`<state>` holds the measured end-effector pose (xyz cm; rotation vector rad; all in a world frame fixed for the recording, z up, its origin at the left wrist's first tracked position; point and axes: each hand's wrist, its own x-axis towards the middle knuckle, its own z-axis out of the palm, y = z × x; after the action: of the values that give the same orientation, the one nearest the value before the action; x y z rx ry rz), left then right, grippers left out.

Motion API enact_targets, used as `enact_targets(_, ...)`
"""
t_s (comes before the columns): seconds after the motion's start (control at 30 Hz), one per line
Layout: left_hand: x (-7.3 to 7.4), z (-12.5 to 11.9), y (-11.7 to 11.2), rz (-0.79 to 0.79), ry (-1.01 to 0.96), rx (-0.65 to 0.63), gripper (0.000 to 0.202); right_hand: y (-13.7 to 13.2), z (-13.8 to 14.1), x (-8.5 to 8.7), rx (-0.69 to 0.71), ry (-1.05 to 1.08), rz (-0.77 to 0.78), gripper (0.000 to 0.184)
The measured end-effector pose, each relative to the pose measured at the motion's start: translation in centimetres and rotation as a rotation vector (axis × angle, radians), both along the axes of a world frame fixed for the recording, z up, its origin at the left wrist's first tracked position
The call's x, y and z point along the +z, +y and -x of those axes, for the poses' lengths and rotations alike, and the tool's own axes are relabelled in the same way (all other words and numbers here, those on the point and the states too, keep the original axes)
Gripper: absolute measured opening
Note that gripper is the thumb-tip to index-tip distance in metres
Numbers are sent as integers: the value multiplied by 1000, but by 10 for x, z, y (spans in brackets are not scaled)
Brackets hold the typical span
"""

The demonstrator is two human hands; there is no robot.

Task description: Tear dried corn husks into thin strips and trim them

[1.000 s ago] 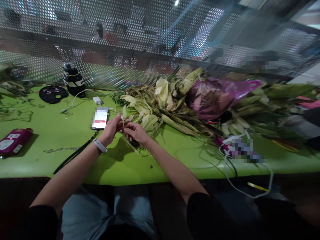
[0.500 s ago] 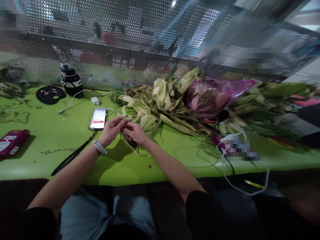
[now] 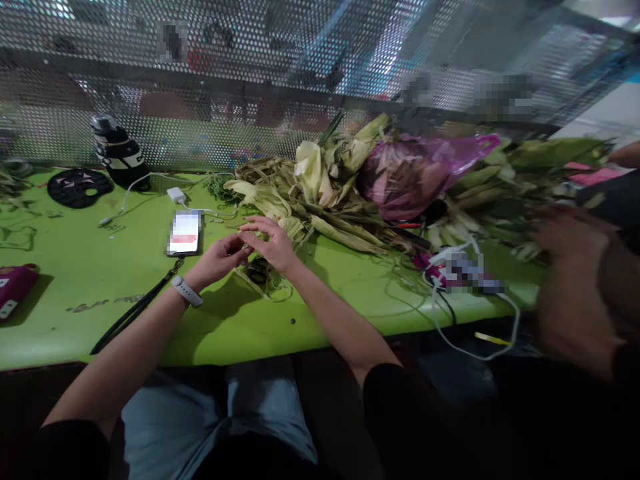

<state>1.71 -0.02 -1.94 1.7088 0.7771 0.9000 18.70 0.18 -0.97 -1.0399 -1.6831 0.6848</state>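
Both hands meet in the middle, pretty much fingertip to fingertip. Left hand [image 3: 217,257] is curled in, knuckles up, fingers bunched and pointing toward the other one; can't tell if it's actually pinching anything. Right hand [image 3: 273,243] sits a bit higher and further forward, palm down, fingers stretched out and slightly fanned, tips reaching over the left hand's fingertips. Both forearms are bare and make a V from the bottom of the view: left forearm [image 3: 140,333] angles up to the right, right forearm [image 3: 330,313] up to the left, wrists fairly straight.
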Motion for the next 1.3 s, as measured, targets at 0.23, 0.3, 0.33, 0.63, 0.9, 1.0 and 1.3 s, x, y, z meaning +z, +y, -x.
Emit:
enact_targets(0.23, -4, -1, 2, -3, 1, 14, 27, 4, 7, -5, 93, 245, 149, 11)
enact_targets(0.3, -1, -1, 1, 27, 23, 1, 25, 3, 9, -7, 61, 297, 146, 10)
enact_targets(0.33, 0, -1, 0, 45, 34, -7, 24, 3, 10, -8, 51, 317, 140, 10)
enact_targets(0.63, 5, 2, 1, 273, -168, 28, 27, 10, -5, -2, 98, 324, 252, 35)
enact_targets(0.9, 6, 2, 3, 444, -270, 140, 35, 13, -9, -2, 135, 286, 272, 39)
enact_targets(1.0, 2, 2, 4, 388, -244, 115, 27, 11, -5, -4, 95, 283, 240, 38)
enact_targets(1.3, 0, 2, 3, 327, -221, 120, 22, 7, -3, -1, -11, 290, 212, 38)
